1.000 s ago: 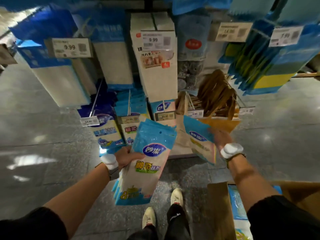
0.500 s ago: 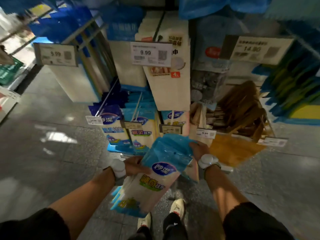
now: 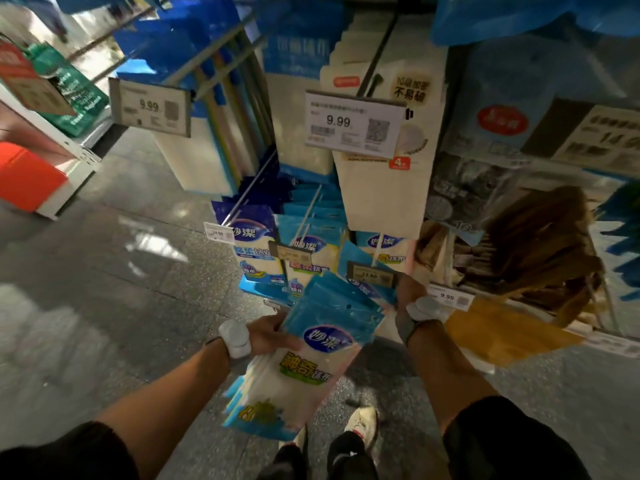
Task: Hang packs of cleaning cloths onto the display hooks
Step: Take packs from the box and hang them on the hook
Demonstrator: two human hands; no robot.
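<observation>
Feeding one pack point(image 3: 360, 271) toward the hook point(image 3: 377, 252) behind the 11.90 tag, right hand point(image 3: 410, 291) pinching it; left hand point(image 3: 273, 336) clamped around the spare stack of packs point(image 3: 311, 362) at waist height. Next: lining up hole with prong, sliding on.

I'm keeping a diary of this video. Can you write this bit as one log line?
step: hanging cloths | left hand: holds stack of cloth packs | right hand: one pack at low hook | not yet on

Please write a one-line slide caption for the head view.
Left hand holds a stack of cloth packs; right hand lifts one pack toward a hook.
</observation>
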